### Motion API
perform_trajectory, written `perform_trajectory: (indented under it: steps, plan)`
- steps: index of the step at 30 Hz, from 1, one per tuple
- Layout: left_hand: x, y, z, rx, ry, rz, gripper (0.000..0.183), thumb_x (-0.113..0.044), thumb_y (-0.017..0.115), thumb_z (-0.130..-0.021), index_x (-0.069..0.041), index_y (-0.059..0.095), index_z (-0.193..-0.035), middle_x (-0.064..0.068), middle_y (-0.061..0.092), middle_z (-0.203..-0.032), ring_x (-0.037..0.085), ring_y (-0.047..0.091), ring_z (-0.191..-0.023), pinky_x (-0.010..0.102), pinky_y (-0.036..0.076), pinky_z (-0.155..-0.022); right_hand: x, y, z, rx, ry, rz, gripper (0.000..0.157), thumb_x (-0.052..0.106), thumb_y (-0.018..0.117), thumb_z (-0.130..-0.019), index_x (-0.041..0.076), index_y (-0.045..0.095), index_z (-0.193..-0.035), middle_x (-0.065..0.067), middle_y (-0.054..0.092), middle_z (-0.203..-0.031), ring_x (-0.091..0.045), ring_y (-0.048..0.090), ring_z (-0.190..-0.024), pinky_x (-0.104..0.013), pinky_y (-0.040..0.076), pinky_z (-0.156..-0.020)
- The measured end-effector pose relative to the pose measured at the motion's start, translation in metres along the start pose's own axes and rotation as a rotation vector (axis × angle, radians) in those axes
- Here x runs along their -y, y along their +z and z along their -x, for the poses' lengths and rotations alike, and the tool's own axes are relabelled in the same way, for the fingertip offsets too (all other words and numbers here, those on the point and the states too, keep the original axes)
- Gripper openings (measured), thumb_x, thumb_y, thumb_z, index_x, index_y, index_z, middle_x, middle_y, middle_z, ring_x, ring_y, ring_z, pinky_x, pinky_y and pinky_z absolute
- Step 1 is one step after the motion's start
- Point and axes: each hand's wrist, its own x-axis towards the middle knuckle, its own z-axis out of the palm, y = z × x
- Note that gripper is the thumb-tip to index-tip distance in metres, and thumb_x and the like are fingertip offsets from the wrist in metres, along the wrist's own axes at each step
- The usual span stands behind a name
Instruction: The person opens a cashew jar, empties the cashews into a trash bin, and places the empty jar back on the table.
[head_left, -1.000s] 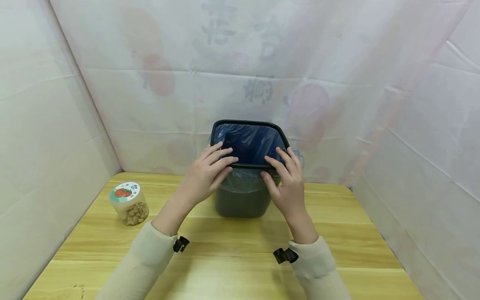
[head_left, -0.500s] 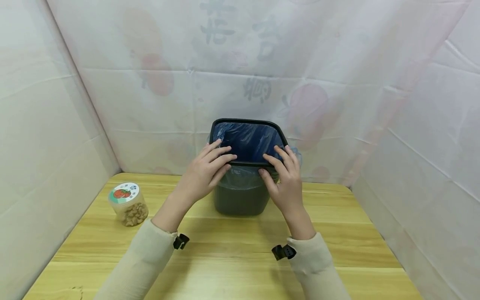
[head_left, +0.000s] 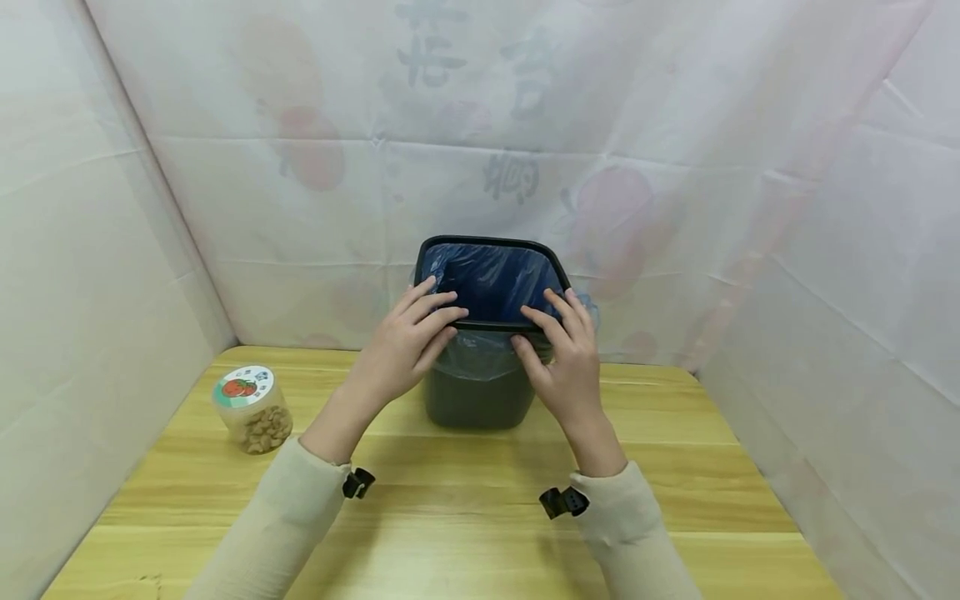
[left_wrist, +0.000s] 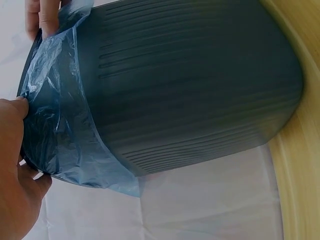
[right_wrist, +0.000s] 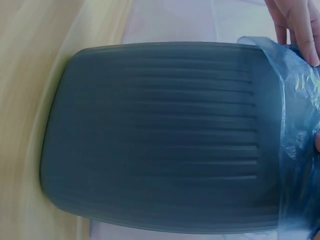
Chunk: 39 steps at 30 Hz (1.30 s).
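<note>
Pale curtains (head_left: 300,225) back a wooden surface (head_left: 450,517). At its twelve o'clock stands a grey bin (head_left: 480,404), blue bag (head_left: 480,358) folded over the rim (head_left: 491,326). At the rim's eight and four o'clock, left hand (head_left: 405,342) and right hand (head_left: 570,367) pinch bag and rim (thumbs outside, fingers inside), presumably keeping it snug.

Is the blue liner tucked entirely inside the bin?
No, the left wrist view shows the blue plastic liner hanging down over the outside wall of the ribbed bin.
</note>
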Motion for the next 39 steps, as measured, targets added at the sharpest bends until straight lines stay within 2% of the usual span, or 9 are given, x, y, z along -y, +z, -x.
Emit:
perform_trajectory:
  steps: [5, 9, 18, 21, 24, 27, 30, 34, 39]
  plan:
    - [0.000, -0.001, 0.000, 0.003, 0.004, -0.005, 0.031, -0.021, 0.061, -0.101, -0.015, 0.066, -0.131, 0.012, 0.057, -0.141, 0.034, 0.036, -0.145, 0.055, 0.029, -0.117, 0.005, -0.003, 0.000, 0.015, 0.024, 0.012, 0.041, 0.029, 0.074, -0.088, 0.011, 0.069, -0.125, -0.021, 0.052, -0.144, -0.046, 0.035, -0.142, -0.063, 0.026, -0.115]
    - [-0.004, -0.005, 0.000, 0.003, -0.013, -0.002, 0.038, -0.026, 0.064, -0.099, -0.018, 0.062, -0.136, 0.012, 0.052, -0.146, 0.035, 0.035, -0.145, 0.050, 0.031, -0.117, 0.010, -0.007, 0.002, 0.020, 0.008, 0.031, 0.042, 0.034, 0.071, -0.090, 0.011, 0.069, -0.125, -0.021, 0.052, -0.145, -0.045, 0.035, -0.142, -0.064, 0.025, -0.115]
    - [-0.014, -0.032, 0.018, -0.037, -0.039, -0.002, 0.047, -0.027, 0.072, -0.093, -0.019, 0.060, -0.138, 0.012, 0.051, -0.147, 0.037, 0.035, -0.144, 0.053, 0.033, -0.115, 0.028, -0.008, 0.006, -0.039, -0.087, -0.009, 0.044, 0.045, 0.063, -0.095, 0.012, 0.071, -0.123, -0.019, 0.054, -0.143, -0.042, 0.037, -0.142, -0.069, 0.025, -0.112]
    - [-0.014, -0.044, 0.030, -0.031, -0.066, -0.013, 0.047, -0.026, 0.072, -0.092, -0.019, 0.061, -0.138, 0.012, 0.052, -0.145, 0.035, 0.037, -0.144, 0.053, 0.033, -0.115, 0.038, -0.004, 0.009, -0.078, -0.148, -0.060, 0.040, 0.041, 0.064, -0.096, 0.010, 0.073, -0.118, -0.019, 0.058, -0.139, -0.040, 0.042, -0.140, -0.066, 0.027, -0.113]
    - [-0.013, -0.057, 0.045, -0.022, -0.104, -0.033, 0.047, -0.025, 0.071, -0.092, -0.018, 0.061, -0.137, 0.011, 0.053, -0.145, 0.033, 0.038, -0.143, 0.054, 0.034, -0.114, 0.050, 0.003, 0.010, -0.137, -0.242, -0.121, 0.029, 0.031, 0.067, -0.094, 0.007, 0.075, -0.109, -0.020, 0.064, -0.130, -0.039, 0.051, -0.132, -0.061, 0.033, -0.112]
    - [-0.009, -0.068, 0.064, -0.031, -0.147, -0.059, 0.048, -0.024, 0.071, -0.091, -0.018, 0.061, -0.137, 0.009, 0.053, -0.145, 0.033, 0.041, -0.140, 0.056, 0.039, -0.109, 0.063, 0.012, 0.012, -0.203, -0.341, -0.166, 0.019, 0.021, 0.069, -0.092, 0.005, 0.076, -0.100, -0.020, 0.068, -0.119, -0.041, 0.061, -0.119, -0.055, 0.043, -0.106]
    - [-0.003, -0.077, 0.079, -0.055, -0.179, -0.083, 0.049, -0.023, 0.073, -0.089, -0.019, 0.062, -0.137, 0.009, 0.054, -0.143, 0.034, 0.045, -0.136, 0.058, 0.044, -0.103, 0.074, 0.023, 0.014, -0.233, -0.396, -0.195, 0.017, 0.019, 0.068, -0.092, 0.005, 0.075, -0.096, -0.020, 0.069, -0.113, -0.041, 0.064, -0.108, -0.047, 0.051, -0.099]
    - [0.003, -0.086, 0.097, -0.081, -0.210, -0.119, 0.047, -0.023, 0.073, -0.088, -0.020, 0.064, -0.134, 0.010, 0.058, -0.139, 0.036, 0.050, -0.131, 0.059, 0.046, -0.097, 0.085, 0.039, 0.020, -0.190, -0.413, -0.233, 0.019, 0.022, 0.064, -0.095, 0.005, 0.075, -0.096, -0.018, 0.069, -0.111, -0.036, 0.065, -0.104, -0.040, 0.053, -0.095]
    - [0.014, -0.099, 0.119, -0.081, -0.235, -0.188, 0.044, -0.025, 0.072, -0.088, -0.017, 0.066, -0.131, 0.015, 0.061, -0.133, 0.039, 0.054, -0.123, 0.057, 0.049, -0.088, 0.098, 0.064, 0.034, -0.056, -0.405, -0.296, 0.018, 0.020, 0.066, -0.092, 0.008, 0.074, -0.102, -0.014, 0.068, -0.114, -0.028, 0.065, -0.105, -0.036, 0.054, -0.092]
